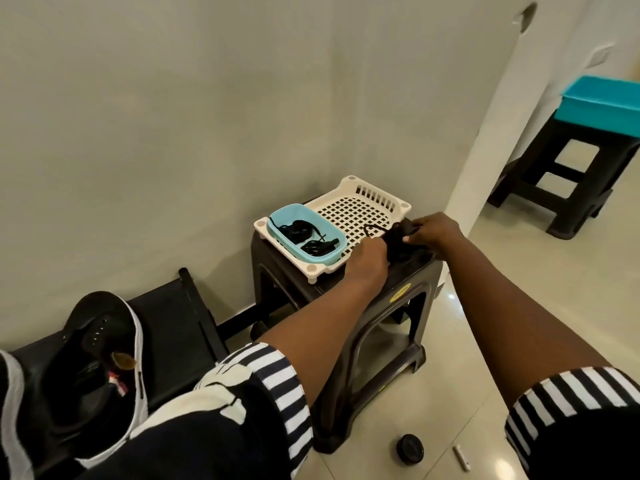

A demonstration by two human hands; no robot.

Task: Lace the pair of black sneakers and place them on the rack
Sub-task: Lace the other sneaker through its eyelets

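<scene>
A black sneaker with a white sole [100, 368] lies on the black rack [173, 327] at lower left, its eyelets bare; a second shoe [14, 410] shows at the left edge. Both hands are at the near right corner of the white perforated tray [363, 206] on a dark stool [381, 306]. My left hand [367, 261] and my right hand [433, 233] hold a bundle of black shoelace [398, 242] between them, a loop of it lying on the tray. A light blue tub [277, 220] in the tray holds more coiled black laces [298, 230].
A wall runs behind the stool and rack. A second dark stool [568, 181] with a teal box [602, 102] on it stands at the back right. On the tiled floor near my right arm lie a round black lid [410, 449] and a small white stick [462, 457].
</scene>
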